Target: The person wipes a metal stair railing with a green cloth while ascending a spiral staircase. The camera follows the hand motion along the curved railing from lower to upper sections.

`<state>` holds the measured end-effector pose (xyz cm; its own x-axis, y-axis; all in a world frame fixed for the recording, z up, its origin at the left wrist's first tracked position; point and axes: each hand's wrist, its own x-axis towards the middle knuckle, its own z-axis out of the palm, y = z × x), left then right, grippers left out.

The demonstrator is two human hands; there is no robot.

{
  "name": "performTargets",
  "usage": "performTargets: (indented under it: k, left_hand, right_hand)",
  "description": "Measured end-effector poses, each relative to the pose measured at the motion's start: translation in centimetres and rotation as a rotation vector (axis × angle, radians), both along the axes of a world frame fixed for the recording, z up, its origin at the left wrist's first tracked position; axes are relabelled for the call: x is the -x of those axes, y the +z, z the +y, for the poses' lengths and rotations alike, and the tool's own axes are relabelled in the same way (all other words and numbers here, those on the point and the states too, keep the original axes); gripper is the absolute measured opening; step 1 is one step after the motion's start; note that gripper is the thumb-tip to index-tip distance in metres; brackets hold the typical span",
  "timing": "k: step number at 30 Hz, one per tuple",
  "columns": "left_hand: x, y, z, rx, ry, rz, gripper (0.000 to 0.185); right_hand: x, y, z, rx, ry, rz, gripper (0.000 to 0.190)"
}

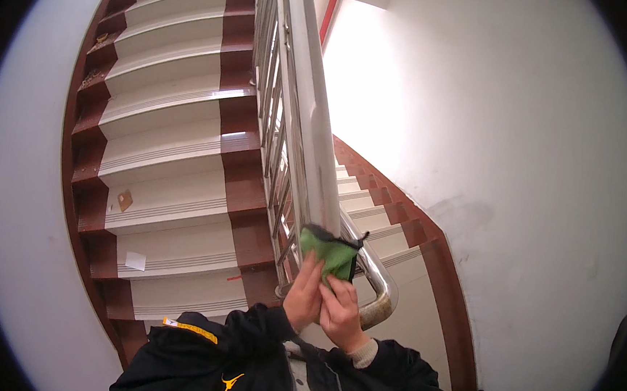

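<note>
A green cloth with black edging (331, 254) is between my two hands, in front of the metal stair handrail (322, 152). My left hand (305, 293) has its fingers on the cloth's lower left part. Beside it, my right hand (342, 312) pinches the lower edge of the cloth. A small black loop sticks out at the cloth's upper right corner. Behind the cloth, the handrail's lower part is hidden; whether the cloth touches the rail I cannot tell. The rail's curved end (385, 296) looks dull and brownish near my right hand.
On the left, pale steps with brown borders (178, 186) climb away, with a white paper piece (135, 261), a brown scrap (125, 200) and a red strip (234, 278) on them. Metal balusters (279, 177) edge this flight. Another flight (367, 205) lies right of the rail, beside a white wall (536, 211).
</note>
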<state>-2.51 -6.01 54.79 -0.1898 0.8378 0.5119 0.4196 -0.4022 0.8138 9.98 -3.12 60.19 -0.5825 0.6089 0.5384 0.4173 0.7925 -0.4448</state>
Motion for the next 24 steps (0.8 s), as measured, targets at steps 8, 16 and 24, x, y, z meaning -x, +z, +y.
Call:
performTargets:
  k: [8,16,24]
  left_hand:
    - [6.1,7.2,11.4,-0.174,0.172,0.002,0.053]
    - [4.6,6.1,8.7,-0.137,0.185,0.063,0.053]
    - [4.1,4.9,9.0,-0.214,0.199,0.068,0.053]
  right_hand:
    - [6.7,4.2,10.3,-0.007,-0.029,0.120,0.043]
    - [4.7,3.4,7.5,0.012,-0.054,0.150,0.040]
    - [4.9,3.5,7.6,-0.013,-0.041,0.132,0.042]
